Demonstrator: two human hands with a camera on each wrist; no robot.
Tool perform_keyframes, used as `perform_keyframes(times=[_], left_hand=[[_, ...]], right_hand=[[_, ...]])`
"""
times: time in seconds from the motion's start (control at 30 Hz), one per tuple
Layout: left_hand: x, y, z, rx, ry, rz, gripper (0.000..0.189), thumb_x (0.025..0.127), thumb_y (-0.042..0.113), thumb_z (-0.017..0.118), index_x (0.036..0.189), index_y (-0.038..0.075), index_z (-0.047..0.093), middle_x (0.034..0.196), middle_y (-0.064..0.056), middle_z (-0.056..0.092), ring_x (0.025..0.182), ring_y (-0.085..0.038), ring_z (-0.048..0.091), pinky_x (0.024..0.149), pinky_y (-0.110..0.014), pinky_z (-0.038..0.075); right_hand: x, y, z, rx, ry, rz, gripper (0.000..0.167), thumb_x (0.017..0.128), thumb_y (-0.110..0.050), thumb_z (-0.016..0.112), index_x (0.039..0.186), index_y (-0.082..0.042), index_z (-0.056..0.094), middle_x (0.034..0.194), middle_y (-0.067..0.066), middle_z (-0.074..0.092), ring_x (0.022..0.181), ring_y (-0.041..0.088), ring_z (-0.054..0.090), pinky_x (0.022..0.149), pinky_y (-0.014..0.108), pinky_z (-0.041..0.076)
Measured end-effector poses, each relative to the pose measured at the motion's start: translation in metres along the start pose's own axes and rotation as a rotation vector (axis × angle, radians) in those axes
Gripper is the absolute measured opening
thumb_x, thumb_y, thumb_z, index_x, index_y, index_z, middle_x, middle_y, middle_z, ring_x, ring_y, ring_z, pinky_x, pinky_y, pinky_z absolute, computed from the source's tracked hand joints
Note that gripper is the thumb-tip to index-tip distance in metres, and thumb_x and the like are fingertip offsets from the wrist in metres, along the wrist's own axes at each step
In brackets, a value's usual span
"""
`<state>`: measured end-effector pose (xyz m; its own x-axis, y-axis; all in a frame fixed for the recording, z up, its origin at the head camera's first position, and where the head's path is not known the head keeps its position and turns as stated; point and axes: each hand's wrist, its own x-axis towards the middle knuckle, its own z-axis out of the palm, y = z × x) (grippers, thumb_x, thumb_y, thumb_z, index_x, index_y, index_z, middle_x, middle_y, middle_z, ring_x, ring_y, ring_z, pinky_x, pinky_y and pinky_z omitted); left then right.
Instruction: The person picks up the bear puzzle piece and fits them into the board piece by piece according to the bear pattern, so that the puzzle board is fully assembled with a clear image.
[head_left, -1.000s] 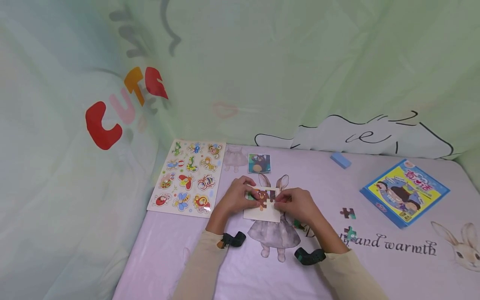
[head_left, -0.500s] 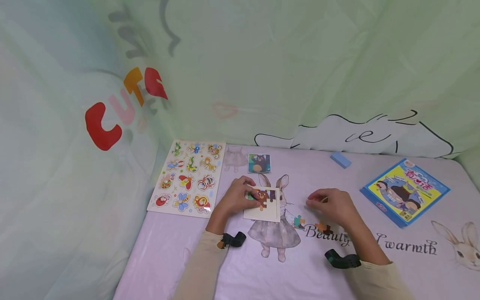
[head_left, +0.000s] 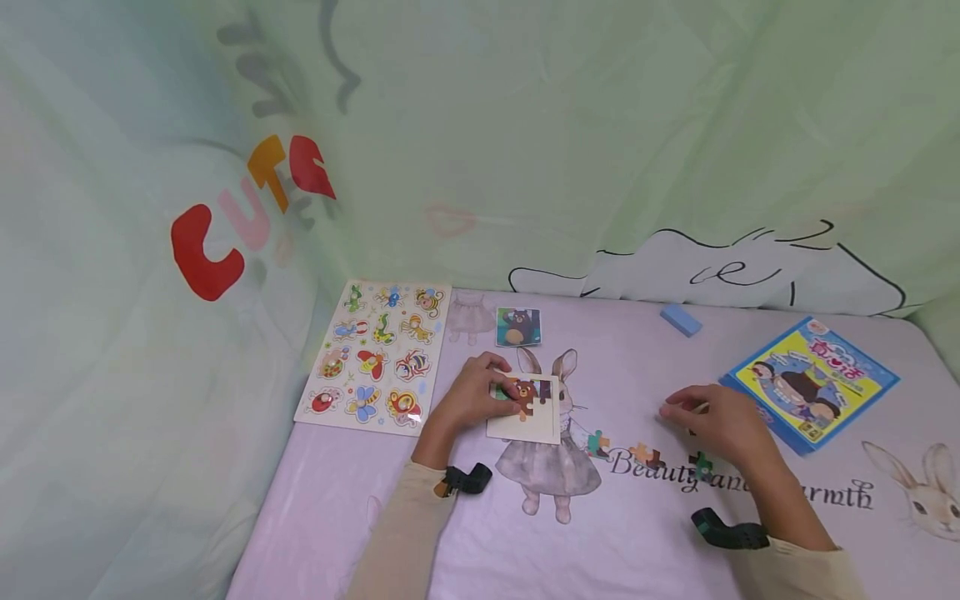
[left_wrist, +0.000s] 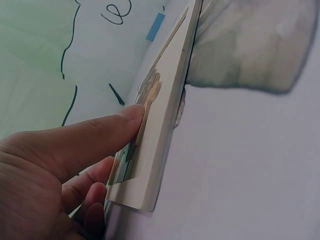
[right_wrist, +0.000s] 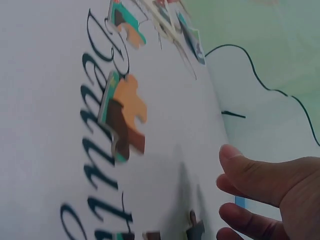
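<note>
My left hand (head_left: pixel 472 393) holds the left side of a cream puzzle tray (head_left: pixel 523 432), its thumb lying over the fitted bear pieces (head_left: pixel 527 390). In the left wrist view, the thumb of the left hand (left_wrist: pixel 55 155) presses the tray (left_wrist: pixel 162 145) while the other fingers curl at its edge. My right hand (head_left: pixel 723 425) hovers over the table with nothing in it, thumb and fingers apart in the right wrist view. Below and left of it lie a teal-and-orange jigsaw piece (head_left: pixel 597 443) and an orange-brown jigsaw piece (head_left: pixel 645 454). A green jigsaw piece (head_left: pixel 701 465) lies beneath; another is mostly hidden.
A bear picture card (head_left: pixel 518 326) lies behind the tray. At the left is an insect peg board (head_left: pixel 303 414). A blue block (head_left: pixel 681 320) and a blue-and-yellow box (head_left: pixel 813 385) lie on the right. A fabric curtain (head_left: pixel 585 142) borders the back.
My right hand has left the tray's right edge and moved right, over the loose jigsaw pieces. A dark piece now shows at the tray's upper right. The left hand has stayed put.
</note>
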<state>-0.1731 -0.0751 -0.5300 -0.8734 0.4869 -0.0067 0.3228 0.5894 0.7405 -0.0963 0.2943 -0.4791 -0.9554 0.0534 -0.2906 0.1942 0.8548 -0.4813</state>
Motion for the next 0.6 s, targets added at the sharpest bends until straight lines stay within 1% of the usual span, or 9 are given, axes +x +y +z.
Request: perform_keyframes(times=[0.13,0.27,0.47,0.6], left_hand=[[0.000,-0.001,0.000,0.006,-0.003,-0.001,0.013,0.080,0.024,0.087,0.089,0.017,0.082,0.129,-0.005,0.060,0.122,-0.028,0.050,0.106,-0.043,0.041],[0.001,-0.001,0.000,0.000,-0.004,-0.005,0.012,0.080,0.023,0.087,0.089,0.017,0.082,0.129,-0.005,0.060,0.122,-0.028,0.050,0.106,-0.043,0.041],[0.000,-0.001,0.000,-0.004,-0.002,-0.010,0.011,0.079,0.023,0.087,0.087,0.017,0.082,0.128,-0.005,0.059,0.122,-0.028,0.049,0.106,-0.043,0.041],[0.000,-0.001,0.001,-0.006,-0.001,-0.011,0.011,0.079,0.022,0.087,0.088,0.016,0.081,0.129,-0.005,0.059,0.122,-0.028,0.049,0.106,-0.044,0.040]], right_hand=[[-0.003,0.009,-0.005,-0.014,0.002,0.016,0.056,0.090,-0.051,0.073,0.121,-0.004,0.071,0.107,0.020,0.071,0.094,0.033,0.060,0.064,0.031,0.044],[-0.006,0.017,-0.008,-0.019,0.015,0.027,0.056,0.089,-0.051,0.075,0.119,-0.004,0.072,0.107,0.021,0.071,0.097,0.036,0.060,0.067,0.035,0.042],[-0.007,0.025,-0.007,-0.009,-0.005,0.066,0.050,0.088,-0.045,0.078,0.118,-0.005,0.073,0.111,0.022,0.070,0.099,0.037,0.059,0.072,0.044,0.045],[-0.007,0.028,-0.006,-0.001,-0.021,0.071,0.049,0.088,-0.041,0.079,0.120,-0.004,0.072,0.111,0.022,0.071,0.100,0.038,0.059,0.074,0.048,0.047]])
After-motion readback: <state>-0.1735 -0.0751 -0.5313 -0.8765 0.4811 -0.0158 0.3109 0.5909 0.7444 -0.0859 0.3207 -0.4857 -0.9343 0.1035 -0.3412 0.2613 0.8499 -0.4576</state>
